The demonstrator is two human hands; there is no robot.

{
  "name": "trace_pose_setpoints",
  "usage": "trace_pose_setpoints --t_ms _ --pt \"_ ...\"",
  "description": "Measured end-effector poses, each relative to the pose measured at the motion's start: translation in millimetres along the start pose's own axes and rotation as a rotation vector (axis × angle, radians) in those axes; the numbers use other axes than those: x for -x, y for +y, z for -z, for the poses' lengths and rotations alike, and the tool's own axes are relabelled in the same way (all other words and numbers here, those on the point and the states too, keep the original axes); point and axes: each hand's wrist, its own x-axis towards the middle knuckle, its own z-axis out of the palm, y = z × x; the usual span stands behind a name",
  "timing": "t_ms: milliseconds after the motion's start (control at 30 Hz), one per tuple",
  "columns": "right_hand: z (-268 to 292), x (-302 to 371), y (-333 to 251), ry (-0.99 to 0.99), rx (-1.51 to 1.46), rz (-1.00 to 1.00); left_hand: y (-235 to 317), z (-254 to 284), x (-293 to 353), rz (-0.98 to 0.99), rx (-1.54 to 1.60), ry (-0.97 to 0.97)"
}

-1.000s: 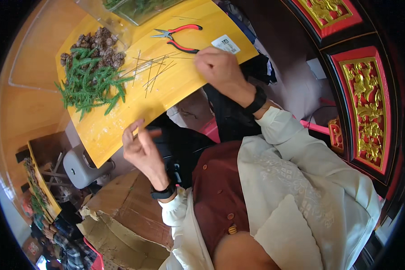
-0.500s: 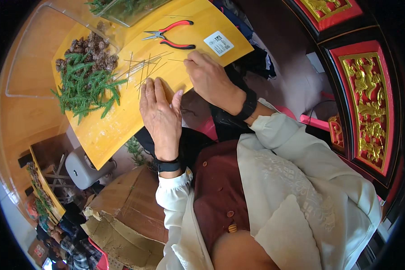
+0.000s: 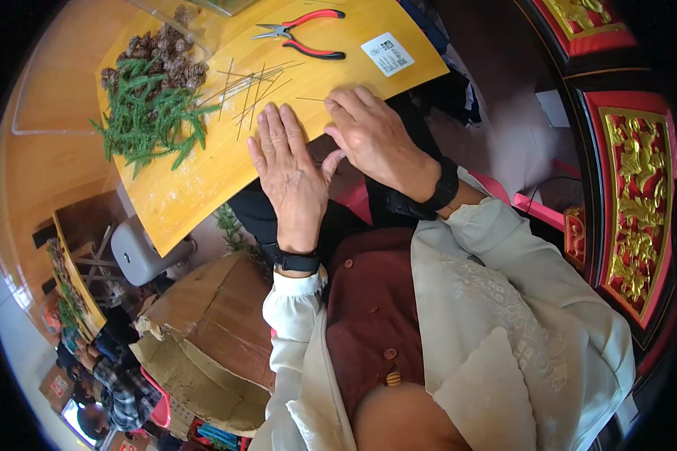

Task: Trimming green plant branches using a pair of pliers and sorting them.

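My left hand (image 3: 289, 177) lies flat on the yellow table (image 3: 165, 218) near its edge, fingers stretched and thumb out toward my right hand. Beside it, my right hand (image 3: 384, 143) has its fingers bent, with a thin wire (image 3: 308, 98) running out to the left from under the fingertips; the exact grip is hidden. Just beyond my left fingertips, several thin wires (image 3: 252, 86) lie crossed over each other. Pliers (image 3: 308, 36) with red and black handles rest farther back, jaws to the left. Green artificial sprigs (image 3: 154, 120) and brown pine cones (image 3: 177, 60) are heaped at the left.
A white label (image 3: 387, 54) sits on the table's right part. Behind the heap is a clear plastic container (image 3: 60, 131). Below the table are a torn cardboard box (image 3: 210, 338) and a grey case (image 3: 143, 255). Carved red-and-gold panels (image 3: 636, 203) stand at right; people (image 3: 120, 391) sit lower left.
The view has shifted, moving the table up and right in it. My right hand and the wire have come nearer the table's edge. Its thumb now shows, close to my left thumb.
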Motion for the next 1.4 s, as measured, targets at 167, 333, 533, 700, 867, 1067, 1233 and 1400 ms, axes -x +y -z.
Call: trace_pose_setpoints --t_ms 167,333,533,700,867,1067,1233,1400 --pt "2.0 0.9 4.6 -0.027 0.013 -0.011 3.5 -10.0 1.0 0.050 -0.056 0.009" --pt "2.7 4.4 8.2 -0.056 -0.005 -0.019 0.5 -11.5 5.4 0.033 -0.095 0.005" --pt "-0.2 5.8 3.4 -0.059 -0.010 -0.013 -15.4 -9.5 8.9 0.035 -0.079 0.046" --pt "-3.7 3.2 -14.9 -0.026 0.007 0.027 -31.2 3.7 17.4 0.047 -0.050 0.036" --pt "-10.1 -1.0 -42.2 -0.033 0.032 0.039 -67.9 19.4 36.8 0.069 -0.052 0.046" --pt "-18.7 -7.2 -57.0 -0.067 0.048 0.031 -106.8 32.9 59.3 0.111 -0.098 0.018" --pt "-23.3 -5.6 -60.3 -0.057 0.027 0.036 -140.8 41.4 78.8 0.135 -0.138 0.029" --pt "-24.2 -7.0 -69.1 -0.067 0.046 0.058 -170.3 54.9 89.9 0.118 -0.120 0.003"
